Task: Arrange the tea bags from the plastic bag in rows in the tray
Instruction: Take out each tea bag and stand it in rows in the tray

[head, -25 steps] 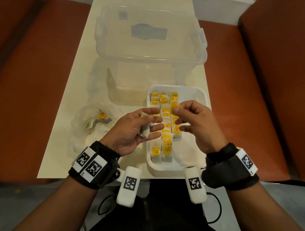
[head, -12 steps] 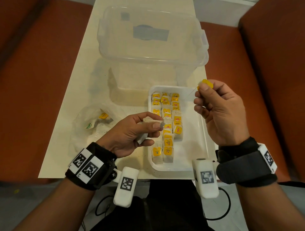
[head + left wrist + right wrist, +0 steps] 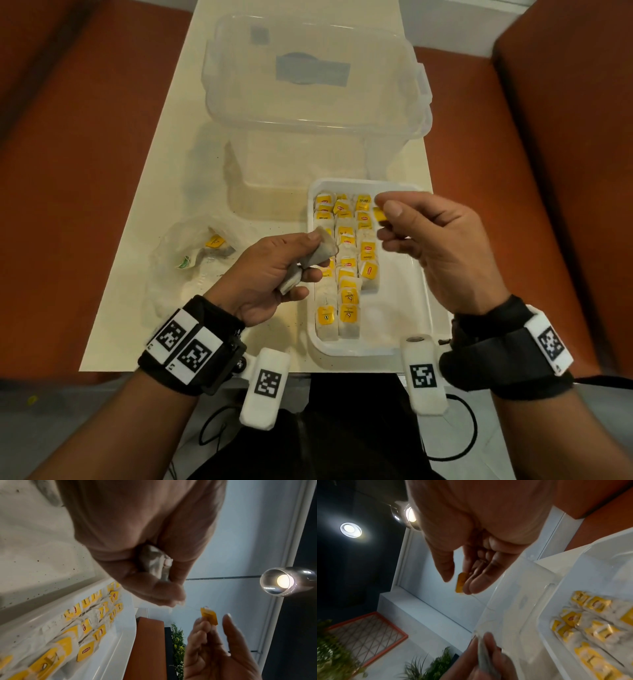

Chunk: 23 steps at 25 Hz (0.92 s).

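Observation:
My left hand [image 3: 291, 263] grips a grey-white tea bag [image 3: 317, 257] just left of the white tray [image 3: 407, 329]; the same tea bag [image 3: 155, 562] shows between its curled fingers in the left wrist view. My right hand [image 3: 411, 233] pinches that bag's yellow tag [image 3: 379, 215] above the tray's far right part; the tag [image 3: 460, 582] sits between thumb and fingers. A thin string runs from it. Several tea bags with yellow tags [image 3: 346, 274] lie in rows in the tray's left half. The crumpled plastic bag [image 3: 195, 260] lies on the table at left, with a yellow tag inside.
A large clear plastic box [image 3: 311, 78] with a lid stands behind the tray. The cream table [image 3: 144, 274] is narrow, with orange seats [image 3: 85, 171] on both sides. The tray's right half [image 3: 400, 294] is bare.
My right hand first pulled the tag up and to the right, away from the left hand, and has now come back down and left over the tray. The left hand kept its grip.

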### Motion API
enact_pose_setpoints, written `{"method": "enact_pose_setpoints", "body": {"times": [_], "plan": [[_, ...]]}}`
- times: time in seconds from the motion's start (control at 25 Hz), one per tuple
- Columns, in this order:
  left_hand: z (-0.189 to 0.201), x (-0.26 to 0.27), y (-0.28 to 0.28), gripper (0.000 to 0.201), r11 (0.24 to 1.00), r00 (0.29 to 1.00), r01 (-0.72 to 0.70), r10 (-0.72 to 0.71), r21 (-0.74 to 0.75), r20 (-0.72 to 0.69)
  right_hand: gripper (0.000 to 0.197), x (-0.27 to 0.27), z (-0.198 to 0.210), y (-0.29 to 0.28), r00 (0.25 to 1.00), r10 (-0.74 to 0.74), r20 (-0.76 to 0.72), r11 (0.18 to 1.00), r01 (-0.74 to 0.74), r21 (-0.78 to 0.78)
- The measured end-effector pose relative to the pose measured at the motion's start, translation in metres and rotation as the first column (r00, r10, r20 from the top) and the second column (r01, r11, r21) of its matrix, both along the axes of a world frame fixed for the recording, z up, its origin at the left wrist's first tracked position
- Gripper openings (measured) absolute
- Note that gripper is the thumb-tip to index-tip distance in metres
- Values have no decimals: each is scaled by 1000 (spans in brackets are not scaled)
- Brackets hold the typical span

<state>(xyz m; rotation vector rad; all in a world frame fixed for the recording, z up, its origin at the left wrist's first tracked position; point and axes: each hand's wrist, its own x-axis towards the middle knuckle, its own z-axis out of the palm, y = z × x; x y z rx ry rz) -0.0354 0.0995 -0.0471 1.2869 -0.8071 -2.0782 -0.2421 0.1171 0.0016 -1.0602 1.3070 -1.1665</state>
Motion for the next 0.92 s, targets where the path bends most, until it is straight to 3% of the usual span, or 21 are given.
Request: {"method": "enact_pose_setpoints", "body": {"times": [0.12,0.2,0.28,0.44,0.6,0.68,0.8,0.92], "plan": [[1,-7,2,26,999,998,-36,35,18,48,16,13,-9,4,992,108,-66,994,-106,35],[2,-11,4,23,998,997,-59,58,28,58,23,20,-18,5,975,168,-148,985,-161,57],[3,-14,5,21,996,996,-79,77,43,44,28,25,-26,6,972,149,-183,986,-134,96],[5,-16,7,29,988,991,-117,123,101,-54,17,27,-35,5,956,37,-292,995,-7,103],[3,-15,9,17,998,996,-54,56,26,-70,18,23,-35,4,921,55,-385,989,3,148],[1,-15,9,14,999,997,-43,43,6,-60,15,20,-34,3,925,89,-369,977,-9,212],[-3,-16,10,12,999,998,-45,45,-11,-42,12,18,-34,2,973,89,-213,951,-20,308],[-6,-18,10,12,997,996,-72,72,-5,-46,6,17,-34,2,980,120,-160,946,-64,318]]}}
